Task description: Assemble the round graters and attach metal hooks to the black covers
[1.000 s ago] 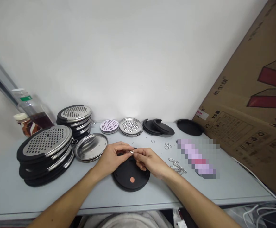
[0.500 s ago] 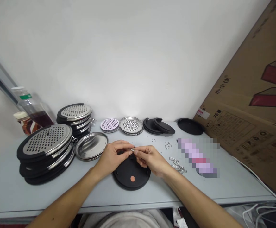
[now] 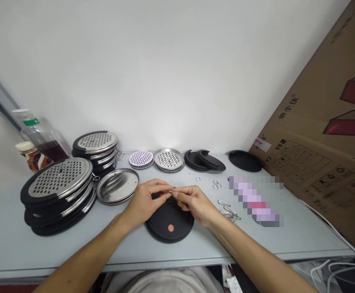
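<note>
My left hand (image 3: 151, 200) and my right hand (image 3: 192, 203) meet fingertip to fingertip, both pinching a small metal ring (image 3: 170, 191). Fingers hide most of the ring. Just below them on the table lies a round black disc (image 3: 168, 219) with a copper-coloured dot near its front edge; my hands cover its back part. To the right of my right hand are several metal carabiner clips (image 3: 228, 211), a few loose rings (image 3: 216, 185) and one single ring (image 3: 198, 179). Shallow round steel pans (image 3: 119, 185) lie to the left of my left hand.
Two stacks of round graters with black rims (image 3: 58, 179) stand at the left, near a bottle (image 3: 52, 142) and a jar (image 3: 29, 156). Along the wall sit a purple grater plate (image 3: 141, 158), steel grater plates (image 3: 169, 159) and black discs (image 3: 215, 162). A large cardboard box (image 3: 312, 162) leans at the right.
Both hands stay in nearly the same place, with the ring between them slightly turned and more covered by the fingers. The camera view has shifted slightly.
</note>
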### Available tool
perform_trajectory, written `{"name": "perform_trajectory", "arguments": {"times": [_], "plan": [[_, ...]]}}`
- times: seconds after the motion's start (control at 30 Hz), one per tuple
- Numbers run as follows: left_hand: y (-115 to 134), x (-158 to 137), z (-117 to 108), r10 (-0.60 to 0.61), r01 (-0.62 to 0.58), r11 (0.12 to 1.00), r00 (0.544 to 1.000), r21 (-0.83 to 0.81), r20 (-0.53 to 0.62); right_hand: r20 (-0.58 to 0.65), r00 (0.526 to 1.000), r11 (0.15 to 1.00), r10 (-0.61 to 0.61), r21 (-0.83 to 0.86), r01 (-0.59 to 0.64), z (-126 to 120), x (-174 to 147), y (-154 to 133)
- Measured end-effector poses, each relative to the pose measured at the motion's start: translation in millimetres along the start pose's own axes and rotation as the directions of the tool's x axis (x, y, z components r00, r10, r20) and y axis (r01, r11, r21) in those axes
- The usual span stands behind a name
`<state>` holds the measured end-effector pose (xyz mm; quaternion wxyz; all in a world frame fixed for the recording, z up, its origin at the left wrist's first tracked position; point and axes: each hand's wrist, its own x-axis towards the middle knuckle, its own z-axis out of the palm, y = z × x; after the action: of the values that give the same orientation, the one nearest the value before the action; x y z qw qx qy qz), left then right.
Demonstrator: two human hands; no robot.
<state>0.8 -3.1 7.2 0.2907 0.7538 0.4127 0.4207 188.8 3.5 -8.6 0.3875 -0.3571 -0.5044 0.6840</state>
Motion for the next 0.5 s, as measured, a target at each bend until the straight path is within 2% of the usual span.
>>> {"name": "perform_trajectory", "arguments": {"times": [0.33, 0.5], "plan": [[-1.8, 1.6, -1.1, -0.017, 0.017, 1.0, 0.999, 0.02, -0.034, 0.0, 1.0, 1.0, -0.019, -0.002, 0.019, -1.3, -0.6, -1.5], [-7.5, 5.8, -6.7, -0.104, 0.106, 0.993, 0.994, -0.055, 0.044, 0.016, 1.0, 1.0, 0.017, -0.016, -0.017, -6.5, -0.3, -3.7]]}}
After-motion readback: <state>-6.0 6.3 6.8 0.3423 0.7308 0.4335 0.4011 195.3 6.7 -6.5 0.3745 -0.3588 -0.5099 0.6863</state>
